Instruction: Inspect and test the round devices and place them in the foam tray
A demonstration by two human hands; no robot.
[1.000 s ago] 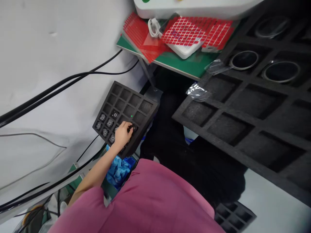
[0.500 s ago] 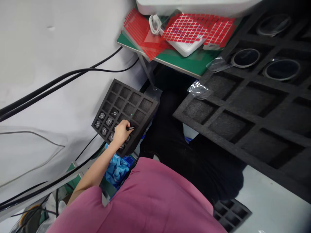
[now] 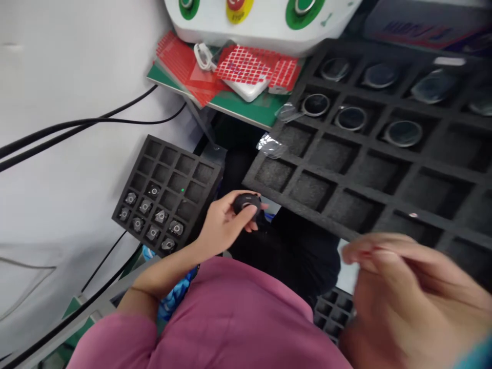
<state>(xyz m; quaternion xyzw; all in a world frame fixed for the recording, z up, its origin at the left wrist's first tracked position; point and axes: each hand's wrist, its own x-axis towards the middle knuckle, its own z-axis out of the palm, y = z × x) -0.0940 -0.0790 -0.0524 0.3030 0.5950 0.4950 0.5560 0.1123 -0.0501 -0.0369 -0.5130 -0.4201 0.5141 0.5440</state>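
My left hand (image 3: pixel 228 220) is closed around a round black watch case (image 3: pixel 246 201), with the thumb pressed on its face. It is in front of my lap, near the corner of the large black foam tray (image 3: pixel 249 177). On the left, a smaller foam tray (image 3: pixel 156 136) holds several dark watch parts (image 3: pixel 154 191) in its lower pockets. Close to the camera at lower right, my right hand (image 3: pixel 415 292) is blurred, thumb and forefinger pinched together. Something reddish shows at its fingertips, too smeared to name.
Round watch faces (image 3: pixel 350 118) sit in the large tray's far pockets, with clear film (image 3: pixel 271 145) at its edge. Red sticker sheets (image 3: pixel 246 64) and a white cable (image 3: pixel 203 56) lie on a green shelf (image 3: pixel 246 113) below a white machine (image 3: pixel 261 36). Black cables (image 3: pixel 115 121) cross the left.
My left hand has left the small tray and moved right, now with the black watch case. My right hand has entered at lower right. The view has shifted right, showing more of the machine.
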